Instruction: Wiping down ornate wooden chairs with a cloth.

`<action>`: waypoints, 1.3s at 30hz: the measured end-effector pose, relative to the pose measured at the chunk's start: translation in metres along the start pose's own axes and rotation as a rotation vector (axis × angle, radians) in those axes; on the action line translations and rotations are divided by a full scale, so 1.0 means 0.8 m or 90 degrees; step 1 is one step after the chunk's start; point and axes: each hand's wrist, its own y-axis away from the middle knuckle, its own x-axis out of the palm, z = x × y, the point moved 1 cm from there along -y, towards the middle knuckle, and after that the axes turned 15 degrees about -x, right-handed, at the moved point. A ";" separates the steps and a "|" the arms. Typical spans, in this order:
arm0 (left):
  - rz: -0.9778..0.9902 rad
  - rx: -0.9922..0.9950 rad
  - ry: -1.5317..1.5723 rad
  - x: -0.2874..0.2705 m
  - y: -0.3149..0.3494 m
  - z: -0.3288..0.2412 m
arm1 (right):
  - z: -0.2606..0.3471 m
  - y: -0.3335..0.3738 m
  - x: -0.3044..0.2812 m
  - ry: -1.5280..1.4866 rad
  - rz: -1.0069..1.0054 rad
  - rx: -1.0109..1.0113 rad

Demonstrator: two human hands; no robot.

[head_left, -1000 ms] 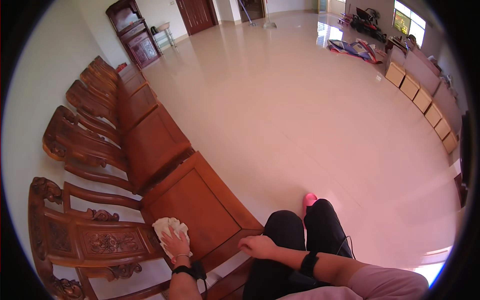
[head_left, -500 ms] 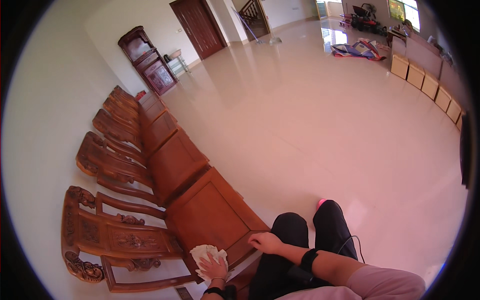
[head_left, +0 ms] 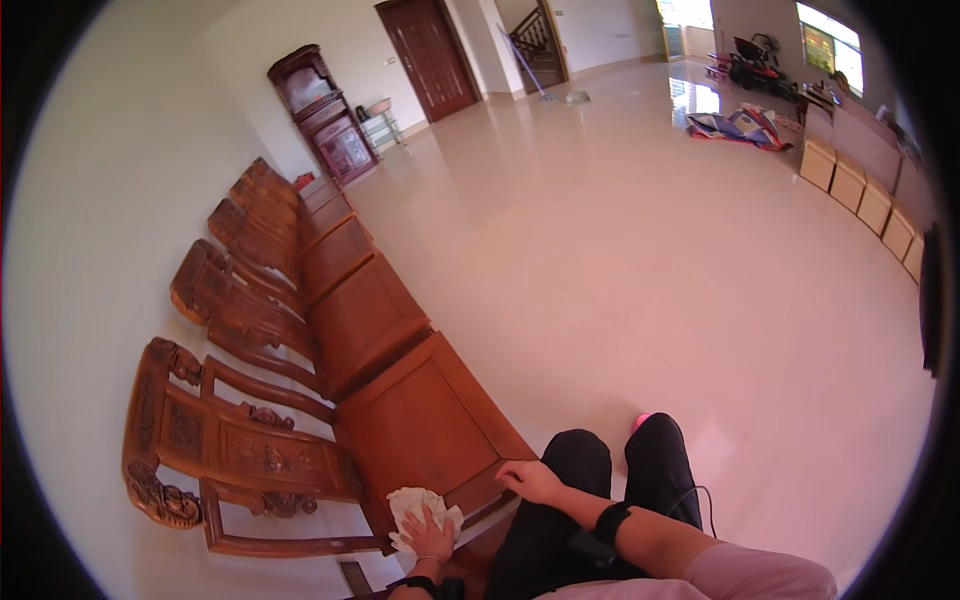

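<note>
My left hand (head_left: 428,537) lies on a crumpled cream cloth (head_left: 406,502) with its fingers spread. It presses the cloth onto the near end of a reddish-brown wooden seat (head_left: 425,420), close to the carved backrest (head_left: 265,452). Part of the cloth is hidden beneath the palm. My right hand (head_left: 532,482) rests by my knee at the seat's front corner. Its fingers are loosely curled, and nothing shows in them. Dark bands circle both my wrists or forearms.
More carved wooden seats (head_left: 338,258) run in a row along the left wall. My knees (head_left: 578,455) stand beside the nearest seat. Further off are a dark cabinet (head_left: 345,150), a mop (head_left: 522,65), a bunched patterned cloth (head_left: 740,128) and tan boxes (head_left: 846,184) along the right wall.
The view has swung slightly, so the room's far things sit further right and lower. My left hand and the cloth have shifted only a little; my right hand stays at the seat's corner.
</note>
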 end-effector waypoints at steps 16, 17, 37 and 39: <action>-0.097 0.024 0.038 0.017 -0.005 0.011 | 0.006 -0.006 0.002 0.015 0.011 0.044; -0.089 0.031 0.063 0.018 -0.006 0.012 | 0.002 -0.005 0.002 0.024 0.005 0.040; 0.335 0.080 0.921 -0.123 0.063 -0.149 | 0.066 -0.033 0.011 -0.456 -0.016 -0.007; 0.398 0.124 0.919 -0.116 0.089 -0.177 | 0.076 -0.030 0.025 -0.670 -0.028 0.155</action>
